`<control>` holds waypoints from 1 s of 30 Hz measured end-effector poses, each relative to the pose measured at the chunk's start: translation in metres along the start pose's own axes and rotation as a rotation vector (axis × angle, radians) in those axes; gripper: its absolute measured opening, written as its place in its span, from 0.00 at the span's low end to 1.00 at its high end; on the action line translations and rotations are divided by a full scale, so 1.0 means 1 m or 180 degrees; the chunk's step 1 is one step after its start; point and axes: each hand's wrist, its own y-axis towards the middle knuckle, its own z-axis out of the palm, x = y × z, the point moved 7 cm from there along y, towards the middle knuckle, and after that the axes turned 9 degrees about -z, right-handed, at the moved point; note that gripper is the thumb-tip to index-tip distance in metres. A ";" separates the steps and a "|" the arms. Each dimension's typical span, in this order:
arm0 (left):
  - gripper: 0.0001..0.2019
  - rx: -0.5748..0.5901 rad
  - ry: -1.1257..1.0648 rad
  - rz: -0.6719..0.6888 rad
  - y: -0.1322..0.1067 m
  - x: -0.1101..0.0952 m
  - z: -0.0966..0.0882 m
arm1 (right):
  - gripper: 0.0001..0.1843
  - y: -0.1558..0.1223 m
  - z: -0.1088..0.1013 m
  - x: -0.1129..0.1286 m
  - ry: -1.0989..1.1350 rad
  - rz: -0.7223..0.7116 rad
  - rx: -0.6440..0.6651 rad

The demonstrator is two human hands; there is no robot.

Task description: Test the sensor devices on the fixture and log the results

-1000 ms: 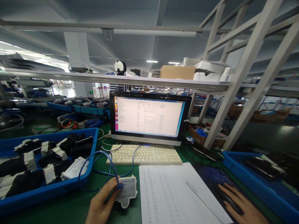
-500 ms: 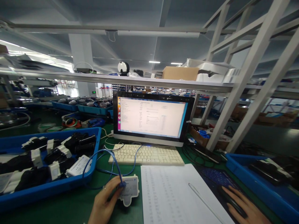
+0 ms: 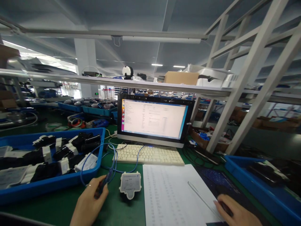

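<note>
My left hand (image 3: 90, 199) grips the dark end (image 3: 101, 186) of a blue cable (image 3: 114, 155) between thumb and fingers, above the green bench. Just right of it lies a flat grey-and-white plastic module (image 3: 130, 183) with a rounded tab toward me, apart from the cable end. At the lower right, my right hand (image 3: 237, 211) is closed around a black computer mouse (image 3: 227, 209), mostly covered by the fingers. Between the two hands are a printed paper sheet (image 3: 162, 197) and a white pen (image 3: 199, 196) lying across it.
A lit monitor (image 3: 152, 119) stands behind a cream keyboard (image 3: 150, 154). The left blue bin (image 3: 102, 147) holds black and white parts; another blue bin (image 3: 231, 161) is at right. A shelf (image 3: 145, 84) crosses above, with slanted metal posts (image 3: 235, 91) at right.
My left hand has moved left with the cable end, off the module, which now lies alone on the bench. The right hand and mouse have shifted slightly toward me and left.
</note>
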 end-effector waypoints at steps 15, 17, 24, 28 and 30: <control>0.19 0.0040 0.0590 0.2265 -0.061 -0.110 0.038 | 0.07 0.051 0.004 0.065 -0.1068 0.0256 0.1530; 0.15 0.0130 0.0483 0.3053 -0.087 -0.134 0.064 | 0.06 0.057 -0.005 0.069 -0.1126 0.0278 0.1392; 0.12 -0.0111 0.0654 0.3529 -0.127 -0.129 0.123 | 0.10 0.055 -0.024 0.079 -0.0516 -0.0004 0.0371; 0.12 -0.0251 0.0672 0.3618 -0.137 -0.122 0.125 | 0.17 0.044 -0.011 0.099 0.0278 -0.0940 -0.0036; 0.12 -0.0293 0.0705 0.3615 -0.141 -0.119 0.125 | 0.18 0.039 0.003 0.105 0.0389 -0.1180 0.0071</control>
